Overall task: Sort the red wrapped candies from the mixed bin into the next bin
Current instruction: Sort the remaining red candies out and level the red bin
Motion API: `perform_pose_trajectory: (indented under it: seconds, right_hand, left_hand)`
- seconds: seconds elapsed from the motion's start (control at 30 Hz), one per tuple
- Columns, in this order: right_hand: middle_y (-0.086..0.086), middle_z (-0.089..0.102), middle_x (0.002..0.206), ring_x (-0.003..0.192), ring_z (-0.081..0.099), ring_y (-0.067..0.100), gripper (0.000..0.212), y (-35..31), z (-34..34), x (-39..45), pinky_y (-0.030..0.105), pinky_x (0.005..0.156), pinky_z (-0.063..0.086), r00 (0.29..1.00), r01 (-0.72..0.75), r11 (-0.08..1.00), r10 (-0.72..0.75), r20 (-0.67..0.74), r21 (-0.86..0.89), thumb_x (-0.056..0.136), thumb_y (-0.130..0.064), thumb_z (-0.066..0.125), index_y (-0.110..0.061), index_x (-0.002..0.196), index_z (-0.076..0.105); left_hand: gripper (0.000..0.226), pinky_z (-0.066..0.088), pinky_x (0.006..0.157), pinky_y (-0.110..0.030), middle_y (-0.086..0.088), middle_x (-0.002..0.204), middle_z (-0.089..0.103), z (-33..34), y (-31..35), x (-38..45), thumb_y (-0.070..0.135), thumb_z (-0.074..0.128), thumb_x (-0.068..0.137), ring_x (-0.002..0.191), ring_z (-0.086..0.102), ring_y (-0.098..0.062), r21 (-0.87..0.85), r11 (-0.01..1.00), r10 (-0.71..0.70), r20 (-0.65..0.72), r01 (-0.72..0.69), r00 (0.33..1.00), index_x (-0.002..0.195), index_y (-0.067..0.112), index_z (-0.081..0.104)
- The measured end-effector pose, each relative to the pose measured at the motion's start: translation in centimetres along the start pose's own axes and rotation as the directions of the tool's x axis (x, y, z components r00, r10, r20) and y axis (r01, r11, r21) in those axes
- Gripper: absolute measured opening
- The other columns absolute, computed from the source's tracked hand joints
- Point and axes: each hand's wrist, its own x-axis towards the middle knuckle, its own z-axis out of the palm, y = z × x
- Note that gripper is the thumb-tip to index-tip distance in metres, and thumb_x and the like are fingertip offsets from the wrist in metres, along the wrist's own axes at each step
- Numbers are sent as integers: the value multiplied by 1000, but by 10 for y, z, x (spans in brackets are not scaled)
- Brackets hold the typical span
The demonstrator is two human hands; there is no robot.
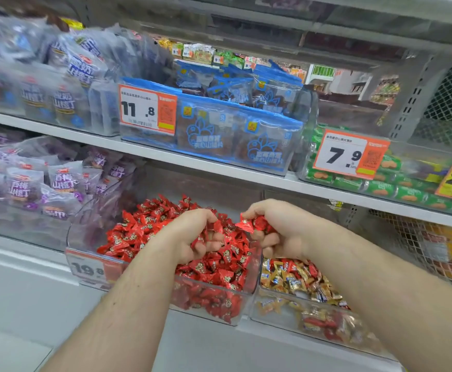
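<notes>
Two forearms reach over clear bins of wrapped candy on a shop shelf.

The left hand curls its fingers around red candies, directly above the heaped red bin. The right hand grips more red pieces in bent fingers, above the wall between that bin and the mixed bin of gold and red sweets just beneath its knuckles.
</notes>
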Motion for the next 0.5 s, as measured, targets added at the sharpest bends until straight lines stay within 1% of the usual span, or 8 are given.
perform_pose_trajectory:
  seconds: [0.13, 0.23, 0.3, 0.37, 0.4, 0.43, 0.47, 0.5]
  right_hand:
    - [-2, 42, 54, 38, 25, 6, 23, -12, 30, 31, 13, 38, 27, 982, -175, 982, 179, -54, 71, 87, -26, 59, -18, 68, 48]
    - [0, 46, 63, 43, 35, 7, 23, -15, 40, 48, 14, 39, 32, 983, -151, 967, 169, -73, 204, 91, -31, 62, -16, 75, 52]
    - [5, 52, 87, 62, 49, 13, 26, -17, 41, 50, 24, 59, 50, 994, -50, 960, 74, -77, 274, 92, -40, 64, -16, 97, 55]
    - [11, 53, 120, 87, 59, 24, 45, -15, 36, 49, 40, 93, 50, 998, 15, 951, 2, -56, 309, 91, -47, 63, -16, 121, 50]
    - [15, 46, 138, 105, 58, 30, 58, -13, 32, 48, 45, 106, 42, 998, 41, 954, -26, -56, 296, 91, -47, 62, -16, 135, 44]
    - [15, 37, 150, 123, 51, 33, 65, -10, 27, 47, 46, 112, 34, 995, 86, 962, -68, -76, 258, 91, -45, 62, -17, 145, 38]
    - [11, 35, 154, 132, 44, 33, 63, -6, 21, 46, 45, 113, 32, 985, 150, 968, -129, -114, 201, 92, -42, 61, -17, 146, 39]
    - [9, 43, 149, 131, 46, 30, 56, -2, 15, 45, 43, 112, 35, 966, 215, 969, -193, -171, 118, 93, -39, 61, -16, 141, 46]
  left_hand:
    - [10, 24, 36, -15, -9, 77, 59, -6, 3, 11, 15, 49, 95, 53, 52, -17, -48, 999, 21, -65, -24, 998, 91, 9, 56]
    - [9, 41, 57, -25, -4, 75, 62, -7, 4, 22, 14, 55, 93, 69, 57, -18, -91, 982, 156, -112, -166, 981, 99, 9, 60]
    - [37, 46, 93, -36, -7, 116, 64, -8, 1, 31, 16, 57, 92, 108, 60, -24, -135, 960, 233, -103, -245, 967, 129, 13, 53]
    - [63, 27, 115, -44, -5, 152, 38, -10, -3, 34, 16, 55, 92, 138, 37, -27, -99, 949, 292, -80, -299, 953, 151, 22, 31]
    - [67, 21, 118, -44, -3, 158, 27, -10, -4, 34, 15, 53, 93, 145, 25, -26, 35, 936, 351, -92, -350, 932, 153, 23, 24]
    - [67, 14, 120, -46, -1, 161, 19, -9, -7, 35, 15, 51, 94, 149, 13, -24, 299, 872, 433, -103, -387, 895, 154, 25, 22]
    - [65, 6, 121, -50, 2, 163, 14, -7, -11, 38, 17, 49, 94, 150, 2, -23, 593, 704, 521, -59, -390, 851, 153, 29, 25]
    - [62, -2, 120, -53, 4, 163, 11, -3, -16, 39, 21, 46, 94, 150, -6, -23, 799, 480, 555, 44, -363, 830, 151, 35, 27]
